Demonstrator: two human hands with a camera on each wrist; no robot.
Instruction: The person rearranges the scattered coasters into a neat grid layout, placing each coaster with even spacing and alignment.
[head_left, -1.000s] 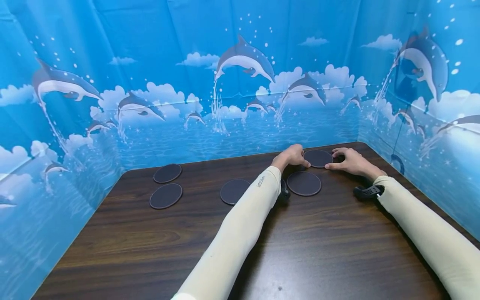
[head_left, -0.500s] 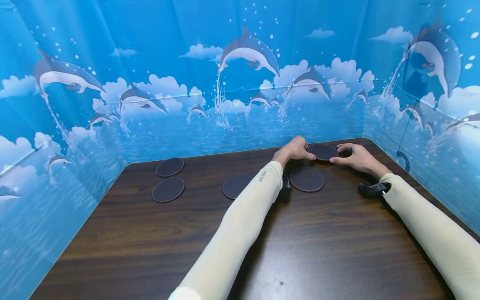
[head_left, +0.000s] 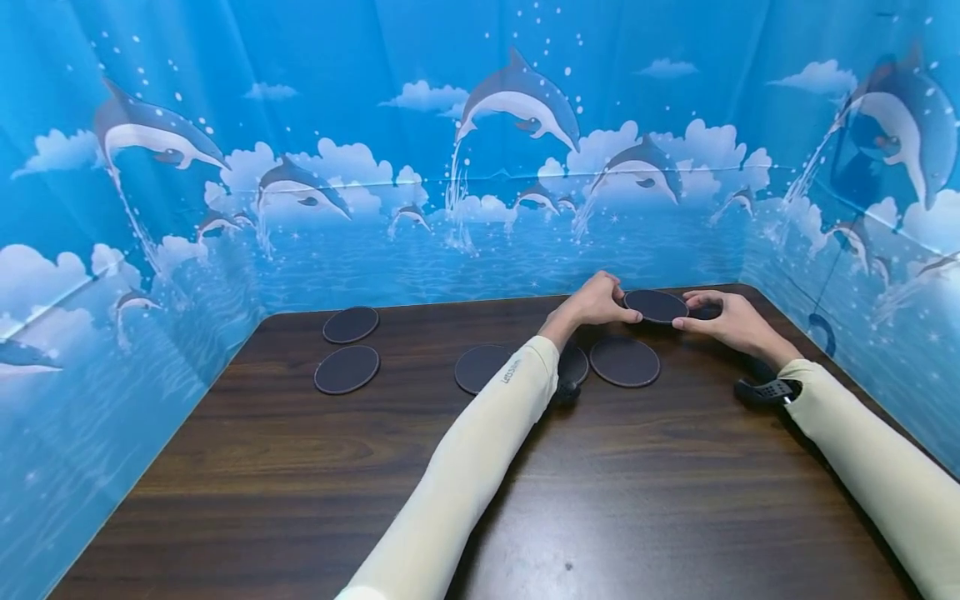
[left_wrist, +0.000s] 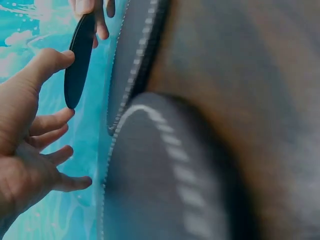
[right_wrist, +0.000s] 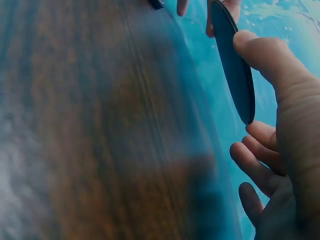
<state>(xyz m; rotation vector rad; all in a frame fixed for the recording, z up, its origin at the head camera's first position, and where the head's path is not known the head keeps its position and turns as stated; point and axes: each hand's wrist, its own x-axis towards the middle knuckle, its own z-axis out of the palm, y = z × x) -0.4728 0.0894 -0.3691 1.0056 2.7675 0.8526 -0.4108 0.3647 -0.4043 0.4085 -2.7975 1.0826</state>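
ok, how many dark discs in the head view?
6: two discs at left, three in a row from centre rightward, one held between both hands; left sleeve may hide more.

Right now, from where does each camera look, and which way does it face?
Head: on the head, facing forward and down at the table and dolphin curtain; left hand, right hand and sleeves show.
Left wrist: worn there, facing the held disc past two nearer discs; left hand shows, right fingers beyond.
Right wrist: worn there, facing the same disc; right hand shows, left fingers beyond.
Shared: both wrist views show the held disc nearly edge-on.
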